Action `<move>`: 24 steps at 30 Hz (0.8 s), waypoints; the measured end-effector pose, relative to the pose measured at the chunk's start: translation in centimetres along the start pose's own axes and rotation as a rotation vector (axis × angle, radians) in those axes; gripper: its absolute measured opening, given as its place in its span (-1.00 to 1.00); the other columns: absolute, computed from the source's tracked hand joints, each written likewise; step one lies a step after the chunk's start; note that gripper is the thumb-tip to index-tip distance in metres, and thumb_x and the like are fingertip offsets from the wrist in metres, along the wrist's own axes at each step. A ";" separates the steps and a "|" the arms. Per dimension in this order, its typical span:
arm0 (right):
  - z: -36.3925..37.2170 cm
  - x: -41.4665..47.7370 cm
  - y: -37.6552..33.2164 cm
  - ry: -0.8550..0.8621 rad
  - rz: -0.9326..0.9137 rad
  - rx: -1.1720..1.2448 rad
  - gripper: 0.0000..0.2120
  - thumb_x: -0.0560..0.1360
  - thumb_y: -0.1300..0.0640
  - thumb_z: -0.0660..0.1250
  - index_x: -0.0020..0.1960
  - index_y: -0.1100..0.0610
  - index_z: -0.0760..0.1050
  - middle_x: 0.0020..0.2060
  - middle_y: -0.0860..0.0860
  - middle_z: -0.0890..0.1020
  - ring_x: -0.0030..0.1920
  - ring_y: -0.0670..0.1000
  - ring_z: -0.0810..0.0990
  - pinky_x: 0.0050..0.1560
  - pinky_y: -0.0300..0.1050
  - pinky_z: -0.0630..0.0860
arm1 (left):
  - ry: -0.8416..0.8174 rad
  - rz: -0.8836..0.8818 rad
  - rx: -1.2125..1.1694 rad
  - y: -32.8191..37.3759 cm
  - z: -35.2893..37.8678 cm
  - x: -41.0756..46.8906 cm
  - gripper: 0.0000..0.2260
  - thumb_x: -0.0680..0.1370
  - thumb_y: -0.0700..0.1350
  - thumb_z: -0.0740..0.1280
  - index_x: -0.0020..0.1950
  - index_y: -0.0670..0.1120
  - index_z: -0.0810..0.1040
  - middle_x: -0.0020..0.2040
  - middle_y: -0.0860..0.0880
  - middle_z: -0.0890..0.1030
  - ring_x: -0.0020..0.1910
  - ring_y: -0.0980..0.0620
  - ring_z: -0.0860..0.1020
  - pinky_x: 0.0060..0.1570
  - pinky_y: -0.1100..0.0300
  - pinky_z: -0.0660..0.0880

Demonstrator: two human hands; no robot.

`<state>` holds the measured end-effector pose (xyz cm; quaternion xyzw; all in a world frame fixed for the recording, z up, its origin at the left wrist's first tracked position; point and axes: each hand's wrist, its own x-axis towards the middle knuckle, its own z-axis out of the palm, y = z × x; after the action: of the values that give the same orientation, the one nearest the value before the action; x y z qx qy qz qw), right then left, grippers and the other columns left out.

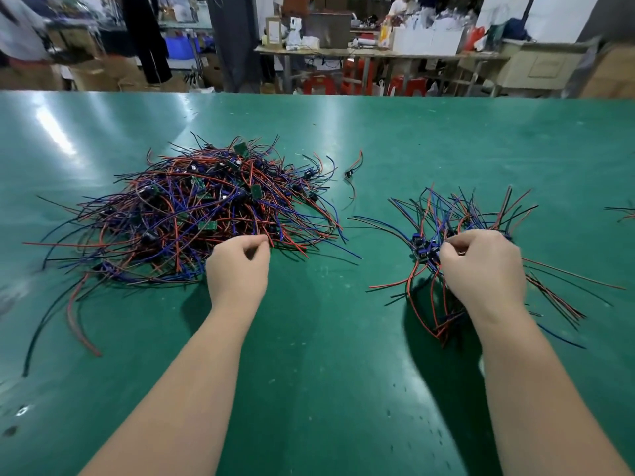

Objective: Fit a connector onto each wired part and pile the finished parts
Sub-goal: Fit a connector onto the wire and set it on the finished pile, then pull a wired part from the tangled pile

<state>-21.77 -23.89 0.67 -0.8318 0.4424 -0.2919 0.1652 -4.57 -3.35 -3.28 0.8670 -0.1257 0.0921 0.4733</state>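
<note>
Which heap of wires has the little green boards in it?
The big heap by the left hand; the smaller heap under the right hand shows blue blocks instead.

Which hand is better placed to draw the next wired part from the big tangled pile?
Left. The left hand sits at the near edge of the big pile, fingertips pinching a red wire there. The right hand is apart, fingers curled into the smaller bundle.

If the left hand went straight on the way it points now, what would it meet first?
The left hand would run straight into the near edge of the big pile of wired parts; its fingers sit right at the red wire ends there, though whether they touch is unclear.
</note>
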 end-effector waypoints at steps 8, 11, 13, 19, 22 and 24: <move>1.0 -2.3 -3.6 -0.430 0.094 0.777 -0.85 0.54 0.16 0.31 -0.16 0.18 0.61 -0.28 0.10 0.66 -0.39 0.01 0.59 -0.27 -0.17 0.49 | 0.147 0.379 -0.386 3.4 -1.3 -2.9 -0.87 0.50 -0.21 0.40 0.02 -0.08 0.68 -0.13 0.07 0.64 -0.16 0.20 0.59 -0.07 0.36 0.49; 1.7 -3.6 -5.2 -0.857 0.315 1.177 -0.69 0.57 0.00 0.22 0.04 0.26 0.52 -0.24 0.16 0.65 -0.37 0.03 0.62 -0.33 -0.21 0.50 | 0.068 0.619 -0.331 4.4 -1.1 -5.0 -0.84 0.45 -0.23 0.40 0.00 -0.10 0.69 -0.18 0.03 0.61 -0.18 0.11 0.58 -0.07 0.32 0.48; 2.1 -3.9 -5.5 -0.959 0.319 1.273 -0.61 0.47 -0.04 0.27 0.09 0.27 0.50 -0.27 0.11 0.66 -0.36 -0.02 0.62 -0.36 -0.26 0.52 | -0.015 0.707 -0.313 4.6 -0.8 -5.8 -0.81 0.41 -0.27 0.42 -0.03 -0.07 0.69 -0.20 0.00 0.61 -0.20 0.07 0.57 -0.08 0.32 0.48; 2.3 -3.5 -5.0 -0.904 0.331 1.292 -0.82 0.41 0.41 0.34 -0.01 0.27 0.57 -0.21 0.11 0.69 -0.28 -0.06 0.66 -0.30 -0.29 0.57 | -0.277 0.851 -0.309 4.4 -0.9 -5.9 -0.83 0.33 -0.32 0.40 -0.20 -0.08 0.69 -0.25 0.05 0.63 -0.22 0.08 0.56 -0.12 0.21 0.51; 2.4 -3.7 -5.0 -0.909 0.331 1.246 -0.80 0.36 0.49 0.36 -0.09 0.28 0.57 -0.25 0.14 0.66 -0.32 -0.05 0.64 -0.35 -0.30 0.54 | -0.351 0.718 -0.375 4.1 -1.2 -5.4 -0.86 0.38 -0.24 0.31 -0.25 -0.06 0.64 -0.29 0.07 0.65 -0.27 0.10 0.59 -0.18 0.20 0.51; 2.4 -3.9 -5.3 -0.932 0.340 1.247 -0.80 0.31 0.52 0.36 -0.15 0.28 0.58 -0.29 0.12 0.65 -0.36 -0.04 0.64 -0.41 -0.32 0.50 | -0.287 0.493 -0.400 3.9 -1.2 -5.0 -0.85 0.39 -0.20 0.25 -0.29 -0.04 0.59 -0.39 0.04 0.63 -0.37 0.09 0.60 -0.30 0.19 0.53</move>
<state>-18.61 -17.65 0.30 -0.5435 0.2038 -0.0785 0.8105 -10.56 -3.73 -0.90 0.7048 -0.4122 0.0547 0.5748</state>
